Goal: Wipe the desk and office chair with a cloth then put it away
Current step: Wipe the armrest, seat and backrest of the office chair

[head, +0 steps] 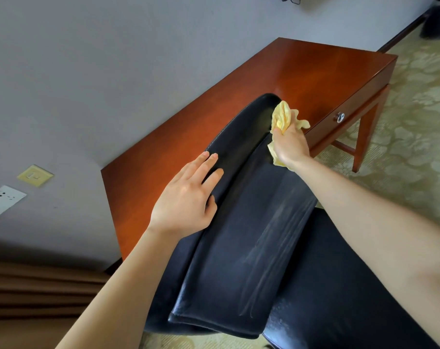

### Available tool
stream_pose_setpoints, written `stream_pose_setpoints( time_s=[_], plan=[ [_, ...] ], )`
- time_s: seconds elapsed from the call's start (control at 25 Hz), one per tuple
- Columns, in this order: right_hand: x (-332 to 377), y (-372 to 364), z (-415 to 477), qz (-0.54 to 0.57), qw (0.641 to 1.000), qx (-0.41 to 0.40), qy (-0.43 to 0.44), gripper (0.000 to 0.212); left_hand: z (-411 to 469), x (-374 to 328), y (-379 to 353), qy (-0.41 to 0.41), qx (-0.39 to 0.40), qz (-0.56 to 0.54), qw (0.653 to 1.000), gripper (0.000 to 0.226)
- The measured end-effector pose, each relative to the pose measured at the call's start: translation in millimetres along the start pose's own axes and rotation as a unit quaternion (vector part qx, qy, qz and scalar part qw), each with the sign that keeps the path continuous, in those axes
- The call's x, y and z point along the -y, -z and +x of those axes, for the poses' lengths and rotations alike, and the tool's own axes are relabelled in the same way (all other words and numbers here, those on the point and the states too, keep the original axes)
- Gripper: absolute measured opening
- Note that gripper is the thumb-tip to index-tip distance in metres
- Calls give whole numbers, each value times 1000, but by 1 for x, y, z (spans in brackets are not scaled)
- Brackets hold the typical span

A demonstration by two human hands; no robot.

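A yellow cloth [284,122] is gripped in the right hand [290,144], whose fingers are curled round the bunched fabric, and it is pressed against the upper right corner of the black office chair [239,235] backrest. Loose ends of the cloth are seen above and below the hand. The left hand [186,197] is laid flat on the top edge of the backrest with the fingers straight and slightly spread, nothing being held in it. Pale streaks are visible down the right side of the backrest's leather.

Behind the chair, the reddish-brown wooden surface [302,71] is set against a grey wall [113,59]. A drawer with a round metal knob [340,117] is seen in its front edge. On the wall to the left, a yellowish switch plate [35,175] and a white socket plate [3,201] are mounted; no writing can be read on either. A patterned green carpet [415,122] is seen at the right, and a brown curtain [37,285] at the lower left.
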State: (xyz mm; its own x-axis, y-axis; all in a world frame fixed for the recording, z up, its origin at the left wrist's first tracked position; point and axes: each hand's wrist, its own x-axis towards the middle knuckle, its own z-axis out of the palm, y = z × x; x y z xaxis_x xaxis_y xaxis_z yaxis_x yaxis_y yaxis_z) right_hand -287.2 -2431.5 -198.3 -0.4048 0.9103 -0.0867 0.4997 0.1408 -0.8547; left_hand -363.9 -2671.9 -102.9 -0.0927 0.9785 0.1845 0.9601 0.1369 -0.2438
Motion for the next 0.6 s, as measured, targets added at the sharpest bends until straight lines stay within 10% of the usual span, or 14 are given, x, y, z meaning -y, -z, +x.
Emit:
stream_pose_setpoints(
  time_s=[0.4, 0.6],
  plan=[
    [4, -40, -127, 101, 978, -40, 177, 49, 0, 3, -2, -10, -5, -14, 1000, 49],
    [-17, -51, -198, 60, 948, 64, 306, 49, -1, 1, -1, -12, -8, -26, 1000, 46]
  ],
)
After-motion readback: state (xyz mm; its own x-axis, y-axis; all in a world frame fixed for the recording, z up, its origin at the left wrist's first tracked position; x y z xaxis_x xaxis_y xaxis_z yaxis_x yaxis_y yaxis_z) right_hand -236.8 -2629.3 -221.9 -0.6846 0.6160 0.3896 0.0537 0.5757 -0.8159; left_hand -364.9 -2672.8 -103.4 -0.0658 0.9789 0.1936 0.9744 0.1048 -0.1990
